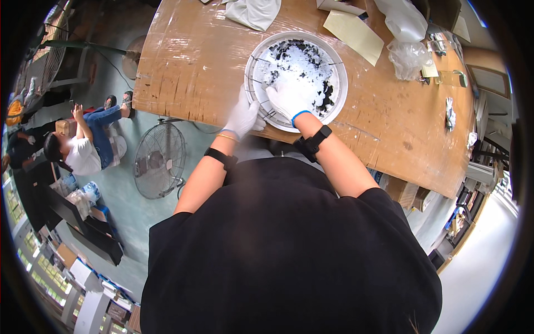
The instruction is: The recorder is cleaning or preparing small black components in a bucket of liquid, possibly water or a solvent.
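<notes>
A round white basin (340,92) stands at the near edge of the wooden table and holds many small white and black pieces (297,58). My left hand (242,116), in a white glove, is at the basin's near-left rim, its fingers curled round the edge. Inside the basin, my right hand (285,102), also gloved in white, reaches over the pieces. Its fingers blend with the white contents, so their grip is unclear. Several thin dark strips (257,81) lie across the rim, mostly on the left.
The brown table (189,72) bears a white cloth (255,12), a yellowish sheet (354,36), clear plastic bags (410,58) and a pair of gloves (450,114). A standing fan (159,160) is on the floor at left. Beyond it sits a person (86,153).
</notes>
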The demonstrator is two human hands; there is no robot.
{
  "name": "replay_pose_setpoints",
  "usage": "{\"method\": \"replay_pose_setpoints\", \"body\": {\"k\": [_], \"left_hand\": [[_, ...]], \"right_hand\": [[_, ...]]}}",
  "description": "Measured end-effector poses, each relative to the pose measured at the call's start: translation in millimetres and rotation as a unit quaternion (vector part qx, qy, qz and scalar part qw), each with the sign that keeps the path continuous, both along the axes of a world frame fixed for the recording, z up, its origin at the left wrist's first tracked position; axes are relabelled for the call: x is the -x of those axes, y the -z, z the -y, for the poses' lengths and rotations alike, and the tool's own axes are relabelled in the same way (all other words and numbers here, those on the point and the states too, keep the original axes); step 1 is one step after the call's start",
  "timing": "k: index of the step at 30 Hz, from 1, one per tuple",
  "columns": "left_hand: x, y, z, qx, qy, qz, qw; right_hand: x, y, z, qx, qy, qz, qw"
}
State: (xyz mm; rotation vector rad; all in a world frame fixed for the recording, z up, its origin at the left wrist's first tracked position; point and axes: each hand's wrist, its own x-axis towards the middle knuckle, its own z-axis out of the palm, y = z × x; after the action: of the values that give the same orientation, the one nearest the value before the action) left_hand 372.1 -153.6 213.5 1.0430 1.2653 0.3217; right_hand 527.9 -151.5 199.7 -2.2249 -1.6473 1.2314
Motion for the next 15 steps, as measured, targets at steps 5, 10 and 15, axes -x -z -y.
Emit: {"method": "replay_pose_setpoints", "body": {"k": [5, 10, 15], "left_hand": [[10, 57, 3, -0.074, 0.026, -0.002, 0.997], [3, 32, 3, -0.01, 0.002, 0.05, 0.999], [5, 20, 0, 0.02, 0.003, 0.037, 0.999]], "right_hand": [[21, 12, -15, -0.057, -0.002, 0.014, 0.998], [23, 21, -17, -0.052, 0.004, 0.046, 0.998], [11, 14, -19, -0.05, -0.03, 0.033, 0.998]]}}
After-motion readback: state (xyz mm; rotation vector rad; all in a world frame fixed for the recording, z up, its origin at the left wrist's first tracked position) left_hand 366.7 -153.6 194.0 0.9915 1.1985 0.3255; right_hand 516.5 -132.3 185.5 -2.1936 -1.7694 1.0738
